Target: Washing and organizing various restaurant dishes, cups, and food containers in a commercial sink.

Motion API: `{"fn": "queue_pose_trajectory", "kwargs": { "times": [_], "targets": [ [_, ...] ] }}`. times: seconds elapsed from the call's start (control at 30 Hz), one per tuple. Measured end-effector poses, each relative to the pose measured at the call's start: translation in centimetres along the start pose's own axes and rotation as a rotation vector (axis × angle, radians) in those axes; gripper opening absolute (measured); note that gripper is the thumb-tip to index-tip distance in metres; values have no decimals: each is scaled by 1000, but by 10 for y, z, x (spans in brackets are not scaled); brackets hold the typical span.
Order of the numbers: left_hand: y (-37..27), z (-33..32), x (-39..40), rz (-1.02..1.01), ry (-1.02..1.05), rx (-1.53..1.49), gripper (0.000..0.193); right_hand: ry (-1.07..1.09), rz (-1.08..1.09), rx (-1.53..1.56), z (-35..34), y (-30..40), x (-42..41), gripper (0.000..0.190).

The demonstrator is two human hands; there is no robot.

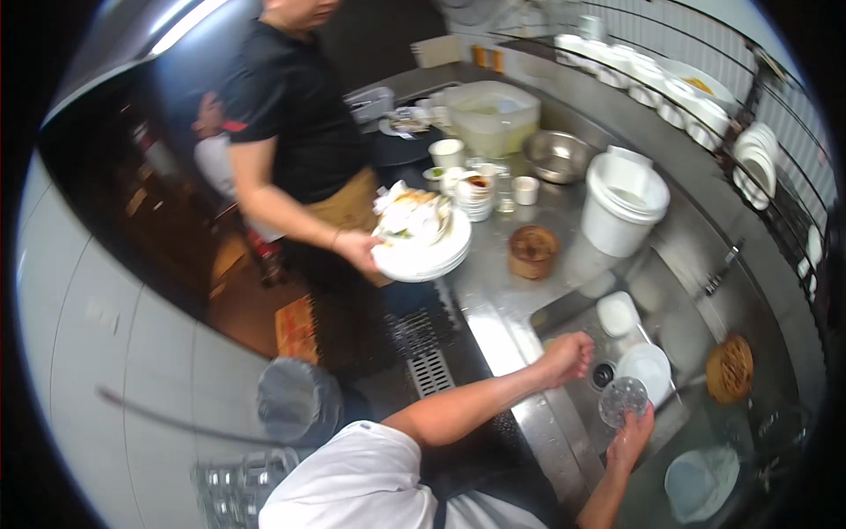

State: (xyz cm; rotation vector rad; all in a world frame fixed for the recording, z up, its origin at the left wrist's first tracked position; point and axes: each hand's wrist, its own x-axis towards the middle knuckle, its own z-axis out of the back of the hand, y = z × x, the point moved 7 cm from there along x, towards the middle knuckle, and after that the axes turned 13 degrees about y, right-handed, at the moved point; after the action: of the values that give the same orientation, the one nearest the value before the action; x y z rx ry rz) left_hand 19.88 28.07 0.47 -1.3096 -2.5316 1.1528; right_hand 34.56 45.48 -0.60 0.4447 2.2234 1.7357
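Over the sink (568, 311), my right hand (631, 436) grips a clear round disc (623, 402) dotted with small marks or holes. Just below the disc, a white oval dish (646, 370) lies in the sink basin, partly covered by it. My left hand (568, 360) hangs above the basin's near rim with its fingers curled in, and nothing shows in it. A smaller white rectangular dish (618, 314) lies farther back, and the dark drain (602, 375) shows between my left hand and the oval dish.
A co-worker (297, 119) at left holds a stack of white plates (423, 261) topped with scraps. Bamboo steamers (533, 252) stand on the steel counter, near a white bucket (624, 202), steel bowl (556, 155) and stacked cups (474, 197). A lined bin (299, 400) stands below left.
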Motion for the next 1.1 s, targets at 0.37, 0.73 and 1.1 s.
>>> {"fn": "queue_pose_trajectory", "kwargs": {
  "times": [0.37,0.73,1.1],
  "targets": [
    [-309,-61,46,-909,52,529,30,-294,61,-47,-23,30,15,28],
    [-418,39,193,-599,-807,1469,104,-317,-46,-194,-63,20,47,30],
    [-88,0,77,-386,218,1054,57,-224,-46,-638,-101,37,110,40]
  ]
}}
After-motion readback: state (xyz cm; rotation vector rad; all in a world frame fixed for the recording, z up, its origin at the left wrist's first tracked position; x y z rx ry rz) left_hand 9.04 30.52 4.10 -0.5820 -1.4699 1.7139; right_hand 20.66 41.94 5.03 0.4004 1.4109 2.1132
